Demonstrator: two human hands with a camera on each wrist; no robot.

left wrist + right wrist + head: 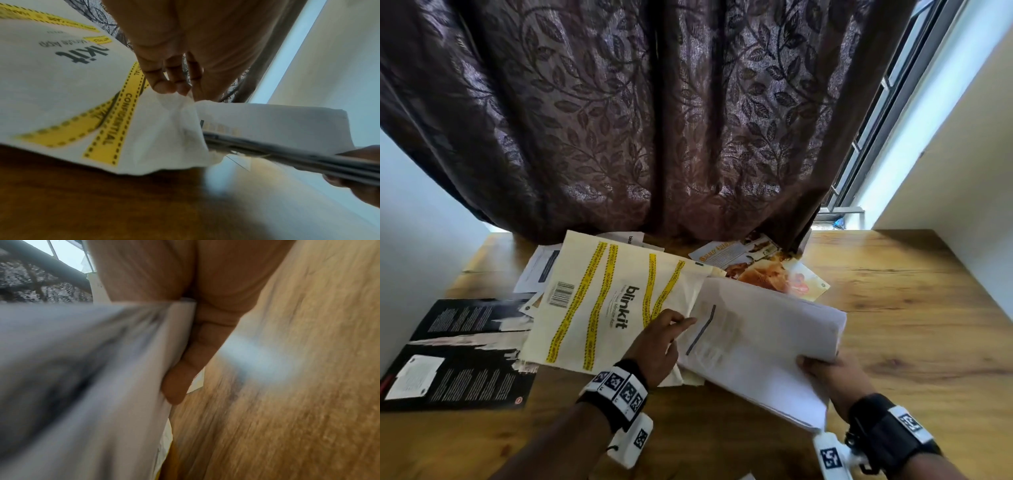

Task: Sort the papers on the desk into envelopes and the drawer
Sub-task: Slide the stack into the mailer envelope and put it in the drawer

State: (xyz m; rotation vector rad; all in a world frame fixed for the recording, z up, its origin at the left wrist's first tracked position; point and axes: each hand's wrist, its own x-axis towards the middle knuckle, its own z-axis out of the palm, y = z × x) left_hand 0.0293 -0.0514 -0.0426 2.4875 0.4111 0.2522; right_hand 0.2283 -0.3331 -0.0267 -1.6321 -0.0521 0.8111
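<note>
A cream envelope (606,301) printed with yellow tape bands and a black logo lies on the wooden desk (914,308). My left hand (664,339) pinches the envelope's open edge (179,104) between thumb and fingers and lifts it. My right hand (825,370) grips a thick stack of white papers (763,346) by its near right corner, its far left end at the envelope's mouth. In the right wrist view the fingers (185,369) curl under the blurred stack of white papers (92,378).
A black booklet (458,356) lies at the desk's left edge. Small white slips (541,270) and colourful food flyers (767,267) lie behind the envelope. A dark leaf-patterned curtain (654,113) hangs over the desk's back edge, with a window (893,102) at the right.
</note>
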